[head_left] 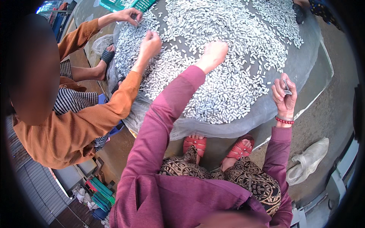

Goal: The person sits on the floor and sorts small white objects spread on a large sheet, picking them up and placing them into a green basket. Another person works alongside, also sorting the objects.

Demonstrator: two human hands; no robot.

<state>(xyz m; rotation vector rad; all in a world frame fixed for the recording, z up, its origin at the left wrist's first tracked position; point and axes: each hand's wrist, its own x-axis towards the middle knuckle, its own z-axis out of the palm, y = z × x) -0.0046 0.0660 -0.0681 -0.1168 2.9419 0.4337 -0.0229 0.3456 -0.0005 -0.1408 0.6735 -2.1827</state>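
Observation:
A broad heap of small pale grey-white cylindrical pieces (216,91), shaped like capsules, spreads over a clear plastic sheet (249,127). My left hand (215,54) reaches into the middle of the heap with its fingers curled under. Whatever those fingers pinch is hidden by the back of the hand. Beyond the heap's right edge, my right hand (285,93) is raised, palm side up, and closed around a small bent grey metal tool (287,90). Its exact kind is unclear. A red bead bracelet (284,120) circles that wrist.
At left, a co-worker in an orange sweater (87,125) works over the heap with both hands. A green plastic basket (142,4) stands at the far side. Part of another person (323,11) shows at far right. A crumpled whitish bag (308,159) lies on the floor.

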